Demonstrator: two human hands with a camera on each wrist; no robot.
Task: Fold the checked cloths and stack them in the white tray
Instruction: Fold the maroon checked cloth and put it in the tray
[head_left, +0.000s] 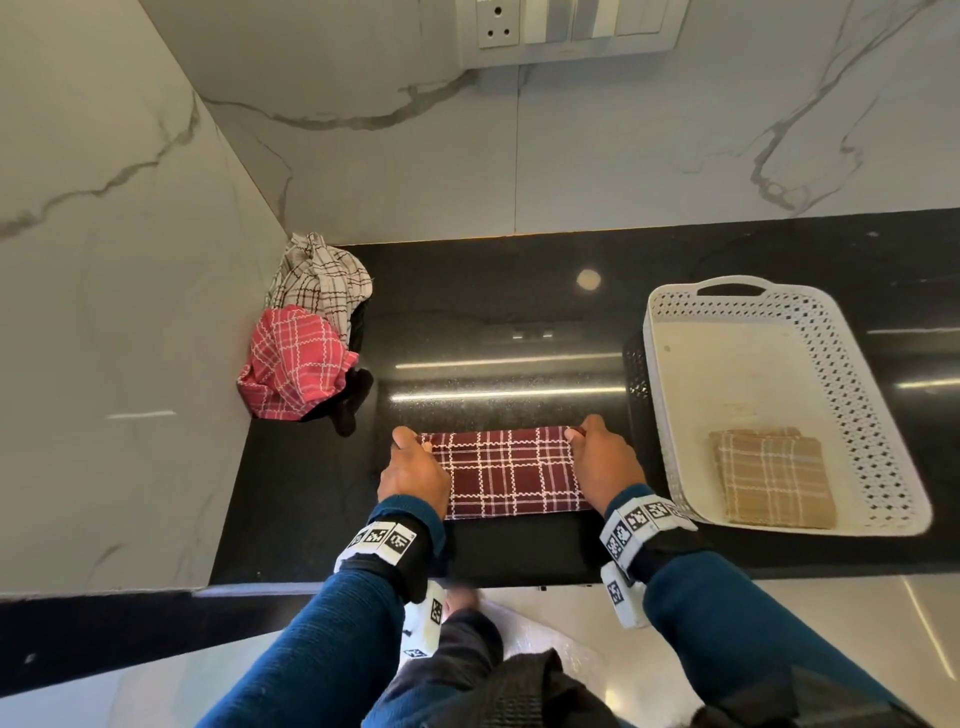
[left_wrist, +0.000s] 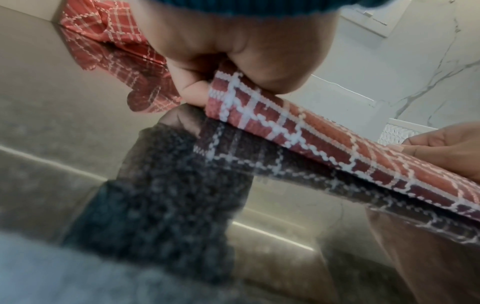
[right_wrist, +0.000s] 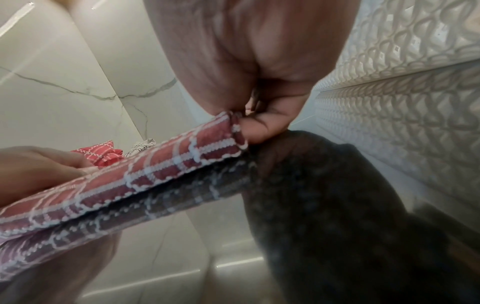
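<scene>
A maroon checked cloth (head_left: 511, 473) lies folded on the black counter (head_left: 493, 322) near its front edge. My left hand (head_left: 413, 462) pinches its far left corner (left_wrist: 228, 92), and my right hand (head_left: 602, 457) pinches its far right corner (right_wrist: 228, 133). The far edge is lifted slightly above the shiny counter in both wrist views. To the right stands the white tray (head_left: 675, 457) with a folded tan checked cloth (head_left: 774, 478) at its near end. A crumpled red checked cloth (head_left: 293, 364) and a crumpled white checked cloth (head_left: 322, 278) sit in the left corner.
Marble walls close the counter at the left (head_left: 104, 312) and back (head_left: 571, 145). A socket and switch panel (head_left: 566, 23) is high on the back wall. The tray's perforated side (right_wrist: 405, 82) is close beside my right hand.
</scene>
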